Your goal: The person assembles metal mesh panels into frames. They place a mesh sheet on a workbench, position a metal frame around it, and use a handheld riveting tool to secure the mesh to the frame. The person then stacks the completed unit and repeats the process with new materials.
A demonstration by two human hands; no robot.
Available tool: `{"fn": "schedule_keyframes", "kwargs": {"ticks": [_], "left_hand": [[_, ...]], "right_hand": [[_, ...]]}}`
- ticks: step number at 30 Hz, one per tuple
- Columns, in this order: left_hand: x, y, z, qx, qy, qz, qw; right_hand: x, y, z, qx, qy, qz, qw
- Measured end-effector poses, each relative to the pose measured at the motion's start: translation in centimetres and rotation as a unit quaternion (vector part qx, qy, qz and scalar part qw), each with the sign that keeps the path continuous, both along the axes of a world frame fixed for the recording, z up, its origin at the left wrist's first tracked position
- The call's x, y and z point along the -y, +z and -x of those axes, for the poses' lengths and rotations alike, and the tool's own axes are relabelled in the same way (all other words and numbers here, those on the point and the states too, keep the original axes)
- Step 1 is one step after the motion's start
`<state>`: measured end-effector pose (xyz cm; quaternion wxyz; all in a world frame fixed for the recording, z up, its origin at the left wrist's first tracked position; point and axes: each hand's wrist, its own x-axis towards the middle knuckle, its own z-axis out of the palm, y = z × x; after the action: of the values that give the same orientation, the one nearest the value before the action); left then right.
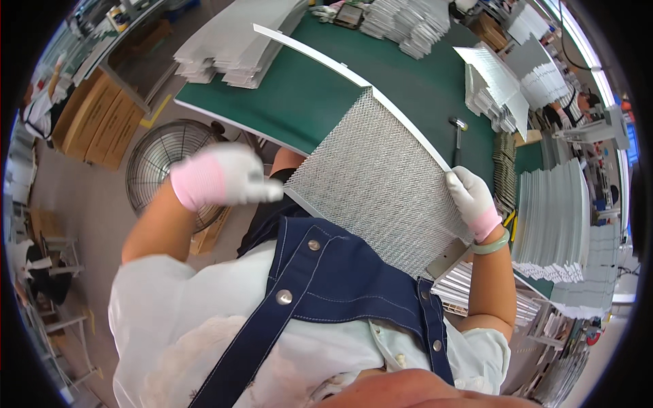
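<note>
A silver metal mesh panel (374, 170) lies tilted between my body and the green table. Along its far edge runs a long white metal strip (401, 119), which reaches past the mesh corner to the far left. My right hand (469, 197), in a white glove with a pink cuff, is closed on the strip and panel at their right corner, thumb on top. My left hand (228, 177), gloved alike, is in the air left of the mesh's near left corner, apart from it. Motion blurs its fingers; one points right, and whether they hold anything is unclear.
On the green table (326, 41), a hammer (458, 139) lies beyond my right hand. Stacks of white sheets (238, 41), folded mesh (503, 170) and pale panels (551, 211) stand around it. A floor fan (153, 160) is at the left, near cardboard boxes (98, 122).
</note>
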<state>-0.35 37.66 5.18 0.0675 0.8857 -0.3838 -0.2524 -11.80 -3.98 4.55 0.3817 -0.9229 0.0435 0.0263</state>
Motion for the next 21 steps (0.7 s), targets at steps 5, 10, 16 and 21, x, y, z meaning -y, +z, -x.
{"fn": "schedule_keyframes", "kwargs": {"ticks": [5,10,16,21], "left_hand": [[5.7,-9.0,4.8,-0.035,-0.042,0.317,0.947],[11.8,3.1,-4.1,-0.242,0.099,0.754,0.602],[15.8,1.7,-9.4,-0.220,0.004,0.641,0.736],[14.5,1.3,-6.3,-0.222,0.005,0.588,0.778]], "right_hand": [[0.1,1.2,-0.7,0.100,-0.024,0.002,0.995],[-1.9,2.8,-2.4,0.272,-0.106,-0.262,0.920],[0.6,-8.1,-2.2,0.272,-0.081,-0.156,0.946],[-0.4,-11.3,-1.6,0.099,-0.053,-0.233,0.966]]}}
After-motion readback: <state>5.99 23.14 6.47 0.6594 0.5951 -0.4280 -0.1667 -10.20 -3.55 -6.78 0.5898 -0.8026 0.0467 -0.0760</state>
